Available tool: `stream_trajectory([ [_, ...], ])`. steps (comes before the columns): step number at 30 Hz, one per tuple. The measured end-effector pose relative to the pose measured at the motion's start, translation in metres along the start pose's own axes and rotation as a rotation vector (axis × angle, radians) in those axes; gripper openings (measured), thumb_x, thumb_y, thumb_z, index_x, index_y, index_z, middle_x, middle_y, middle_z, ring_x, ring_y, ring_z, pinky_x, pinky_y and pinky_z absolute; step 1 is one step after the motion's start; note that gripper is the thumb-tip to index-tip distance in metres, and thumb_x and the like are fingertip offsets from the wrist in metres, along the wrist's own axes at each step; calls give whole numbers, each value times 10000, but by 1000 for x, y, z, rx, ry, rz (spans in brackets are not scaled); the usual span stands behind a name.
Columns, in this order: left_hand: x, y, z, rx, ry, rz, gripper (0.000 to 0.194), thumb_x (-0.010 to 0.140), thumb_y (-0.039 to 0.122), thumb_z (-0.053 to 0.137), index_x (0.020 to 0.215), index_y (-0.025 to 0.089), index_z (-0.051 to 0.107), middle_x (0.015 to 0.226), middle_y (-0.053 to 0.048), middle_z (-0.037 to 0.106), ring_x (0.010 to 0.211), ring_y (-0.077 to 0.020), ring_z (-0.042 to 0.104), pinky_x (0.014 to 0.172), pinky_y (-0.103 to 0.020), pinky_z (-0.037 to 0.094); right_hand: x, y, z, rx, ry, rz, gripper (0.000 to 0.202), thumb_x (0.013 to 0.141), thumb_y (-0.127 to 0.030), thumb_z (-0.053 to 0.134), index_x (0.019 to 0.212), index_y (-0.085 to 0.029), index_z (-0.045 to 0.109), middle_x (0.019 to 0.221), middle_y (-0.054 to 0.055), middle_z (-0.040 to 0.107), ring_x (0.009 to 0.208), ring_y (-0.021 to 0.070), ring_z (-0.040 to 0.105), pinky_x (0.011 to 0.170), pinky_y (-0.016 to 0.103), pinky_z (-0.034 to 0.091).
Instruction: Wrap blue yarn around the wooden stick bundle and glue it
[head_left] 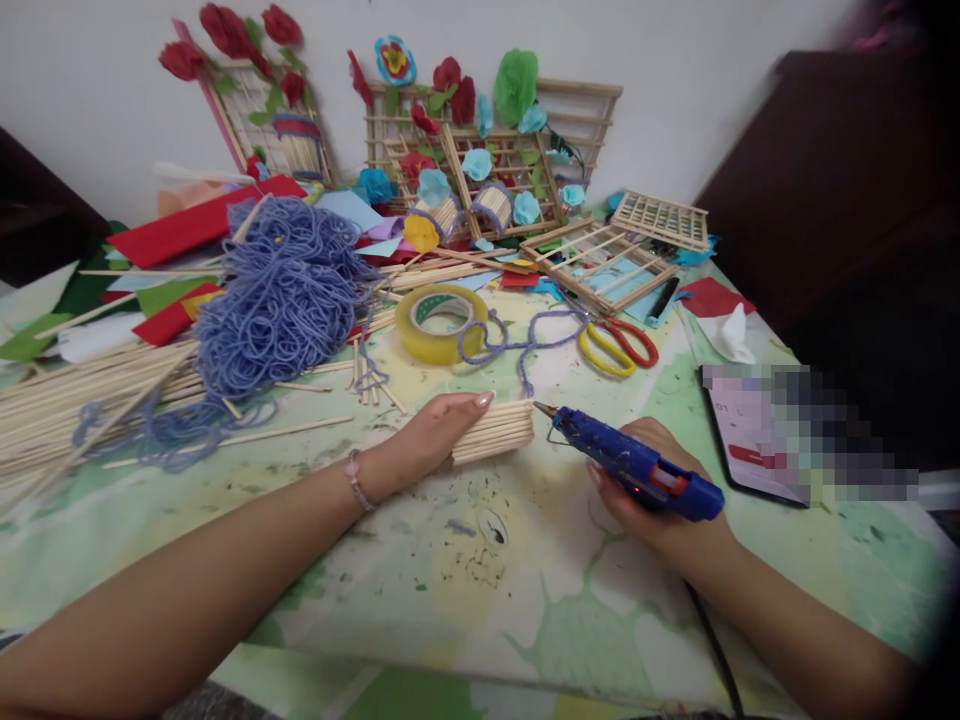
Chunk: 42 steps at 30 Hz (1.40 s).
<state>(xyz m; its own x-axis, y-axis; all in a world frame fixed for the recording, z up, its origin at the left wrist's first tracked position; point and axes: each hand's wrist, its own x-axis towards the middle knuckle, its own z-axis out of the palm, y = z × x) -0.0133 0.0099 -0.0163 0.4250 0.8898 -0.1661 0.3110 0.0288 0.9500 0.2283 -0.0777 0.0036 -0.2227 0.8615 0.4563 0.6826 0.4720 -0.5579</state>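
Observation:
My left hand [435, 432] is closed around a small bundle of short wooden sticks [495, 432] laid side by side, just above the table. In my right hand [660, 490] is a blue hot glue gun [630, 462], gripped by its handle. Its metal nozzle points left and comes up against or very near the right end of the sticks; whether it touches I cannot tell. A strand of blue-purple yarn [527, 375] ends at the top right corner of the bundle and runs back across the table towards the scissors [616, 347].
A roll of clear yellow tape [426, 345] lies beyond the sticks. To the left are a tangled yarn pile [281, 290] and long wooden sticks [90, 400]. A phone [750, 430] lies at right. Stick frames [600, 265] and paper flowers [476, 163] stand along the wall. The glue gun's cord [712, 640] trails downward.

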Motion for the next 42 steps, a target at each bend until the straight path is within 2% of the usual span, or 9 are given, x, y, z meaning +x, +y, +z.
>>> stream_trajectory([
  [8, -2, 4, 1, -48, -30, -36, 465, 814, 587, 463, 786, 155, 631, 732, -25, 592, 678, -150, 536, 575, -224, 435, 6, -1, 1, -139, -45, 1, 192, 813, -222, 527, 646, -208, 434, 588, 1, 519, 556, 145, 499, 584, 304, 390],
  [13, -3, 8, 1, 3, -12, 8, 476, 812, 584, 452, 776, 148, 641, 761, -45, 618, 713, -172, 548, 588, -234, 442, 4, 0, 2, -180, -72, 8, 216, 816, -233, 531, 624, -208, 435, 562, -8, 498, 545, 139, 487, 582, 298, 377],
  [24, -4, 11, 3, -13, -8, -7, 479, 804, 579, 455, 810, 147, 663, 721, -48, 633, 666, -168, 565, 524, -230, 427, 1, 0, 4, -153, -48, 55, 261, 806, -233, 545, 577, -205, 423, 556, -5, 495, 542, 141, 508, 562, 289, 386],
  [33, -5, 11, 2, -14, -24, -2, 474, 819, 570, 447, 813, 149, 665, 762, -51, 635, 696, -164, 561, 560, -226, 437, 0, 1, 3, -166, -55, 39, 272, 800, -210, 541, 560, -197, 414, 554, -11, 491, 539, 132, 506, 565, 275, 378],
  [38, -4, 9, 2, -33, -43, -28, 493, 813, 595, 447, 818, 149, 657, 734, -35, 611, 641, -143, 527, 521, -215, 407, 0, 2, 3, -180, -61, 47, 278, 786, -202, 544, 550, -201, 398, 545, -10, 482, 537, 135, 500, 559, 271, 373],
  [42, -2, 6, 2, -36, -53, 0, 489, 816, 590, 451, 822, 146, 656, 778, -38, 628, 700, -154, 549, 574, -220, 433, 2, 1, 3, -203, -77, 86, 273, 779, -224, 527, 538, -202, 402, 528, -13, 478, 523, 134, 496, 551, 268, 378],
])
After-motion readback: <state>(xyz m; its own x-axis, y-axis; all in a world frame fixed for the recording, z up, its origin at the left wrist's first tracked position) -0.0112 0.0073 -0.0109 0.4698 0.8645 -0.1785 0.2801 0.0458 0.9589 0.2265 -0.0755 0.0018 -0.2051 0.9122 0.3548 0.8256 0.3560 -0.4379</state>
